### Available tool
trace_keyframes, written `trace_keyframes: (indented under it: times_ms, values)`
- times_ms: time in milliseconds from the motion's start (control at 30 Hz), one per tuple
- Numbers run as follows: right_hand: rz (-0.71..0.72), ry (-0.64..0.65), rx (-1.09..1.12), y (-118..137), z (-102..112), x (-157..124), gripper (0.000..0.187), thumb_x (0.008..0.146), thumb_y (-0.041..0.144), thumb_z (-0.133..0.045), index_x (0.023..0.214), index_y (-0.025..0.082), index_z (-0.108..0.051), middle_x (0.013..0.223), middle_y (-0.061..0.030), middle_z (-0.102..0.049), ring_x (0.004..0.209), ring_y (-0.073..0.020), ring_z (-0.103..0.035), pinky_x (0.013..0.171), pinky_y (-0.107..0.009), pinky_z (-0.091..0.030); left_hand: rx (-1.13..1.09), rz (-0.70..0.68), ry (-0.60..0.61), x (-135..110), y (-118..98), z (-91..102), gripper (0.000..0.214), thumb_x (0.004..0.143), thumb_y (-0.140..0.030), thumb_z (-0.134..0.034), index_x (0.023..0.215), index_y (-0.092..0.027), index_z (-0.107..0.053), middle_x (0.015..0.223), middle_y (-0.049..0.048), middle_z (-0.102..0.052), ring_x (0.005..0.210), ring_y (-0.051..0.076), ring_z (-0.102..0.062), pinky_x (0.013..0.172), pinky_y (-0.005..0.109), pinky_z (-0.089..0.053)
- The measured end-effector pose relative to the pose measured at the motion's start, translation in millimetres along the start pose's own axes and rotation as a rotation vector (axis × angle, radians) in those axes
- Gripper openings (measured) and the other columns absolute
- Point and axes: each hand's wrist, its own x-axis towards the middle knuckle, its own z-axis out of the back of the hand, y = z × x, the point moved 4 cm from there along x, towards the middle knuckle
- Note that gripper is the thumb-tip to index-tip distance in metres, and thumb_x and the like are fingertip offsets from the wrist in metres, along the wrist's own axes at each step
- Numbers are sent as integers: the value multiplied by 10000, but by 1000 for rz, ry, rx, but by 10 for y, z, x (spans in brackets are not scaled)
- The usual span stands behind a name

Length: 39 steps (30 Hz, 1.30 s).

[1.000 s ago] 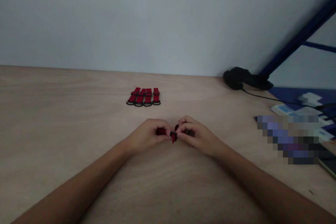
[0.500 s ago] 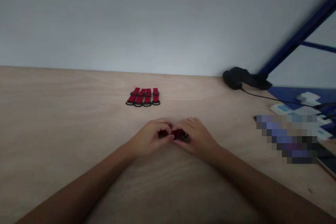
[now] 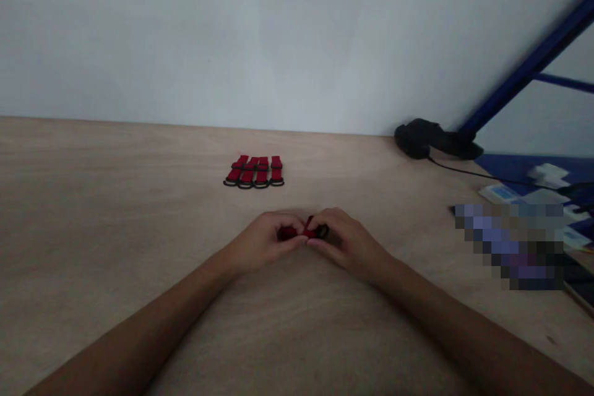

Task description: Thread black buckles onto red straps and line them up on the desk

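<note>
My left hand (image 3: 266, 240) and my right hand (image 3: 346, 241) meet at the middle of the wooden table (image 3: 93, 229). Both are closed, pinching a small red strap with a black ring (image 3: 307, 232) between the fingertips, just above the tabletop. Most of the strap is hidden by my fingers. Farther back, a row of several similar red straps with black rings (image 3: 254, 172) lies flat on the table.
A black device with a cable (image 3: 429, 138) sits at the back right near the wall. A blue frame bar (image 3: 533, 62) slants up at the right. Papers and small items (image 3: 529, 189) lie at the right edge, partly blurred out.
My hands have drawn closer together around the red strap. The loose end that hung down between them a second ago is now folded up between my fingers.
</note>
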Motion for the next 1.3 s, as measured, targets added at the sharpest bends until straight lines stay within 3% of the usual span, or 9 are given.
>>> trace_keyframes:
  times_ms: [200, 367, 633, 900, 1200, 1300]
  values:
    - [-19, 7, 170, -1, 26, 1, 25, 889, 188, -576, 884, 211, -585, 936, -47, -637, 895, -173, -602, 811, -304, -476, -136, 11, -10, -1, 3, 5, 133, 873, -243, -592, 879, -134, -667, 945, 66, -664, 896, 174, -622, 825, 290, -480]
    - [-11, -38, 212, -42, 15, -15, 48, 875, 173, -566, 856, 212, -585, 1043, -78, -644, 1021, -191, -613, 873, -329, -483, -23, -50, -20, 4, -27, 10, 110, 812, -162, -654, 916, -157, -688, 1031, 65, -652, 997, 188, -615, 912, 308, -469]
    - [-60, -103, 93, -27, 22, -12, 92, 749, 109, -610, 724, 192, -578, 1176, -119, -585, 1109, -229, -584, 907, -358, -474, 179, -74, -104, 25, -91, 2, 52, 789, -105, -641, 784, -155, -654, 908, 46, -645, 865, 160, -611, 807, 274, -485]
    - [-132, -153, -44, 77, 13, -20, 122, 663, 97, -601, 687, 194, -532, 961, -72, -508, 846, -197, -573, 731, -318, -500, 186, -58, -130, 19, -112, 10, 83, 767, -71, -608, 753, -153, -612, 906, 44, -628, 846, 157, -605, 770, 262, -483]
    - [-269, -111, -151, 51, -14, -28, 147, 686, 119, -589, 659, 208, -474, 685, 1, -542, 615, -150, -524, 568, -261, -402, 154, -153, -46, 32, -151, -31, 135, 797, -63, -594, 863, -152, -670, 998, 69, -631, 945, 171, -611, 863, 282, -483]
    - [-323, -100, -80, 19, -41, -46, 83, 743, 144, -575, 714, 201, -522, 632, 19, -577, 557, -136, -537, 536, -246, -395, 139, -116, -26, 27, -149, -25, 153, 834, -66, -550, 891, -153, -663, 994, 64, -647, 928, 160, -617, 844, 270, -483]
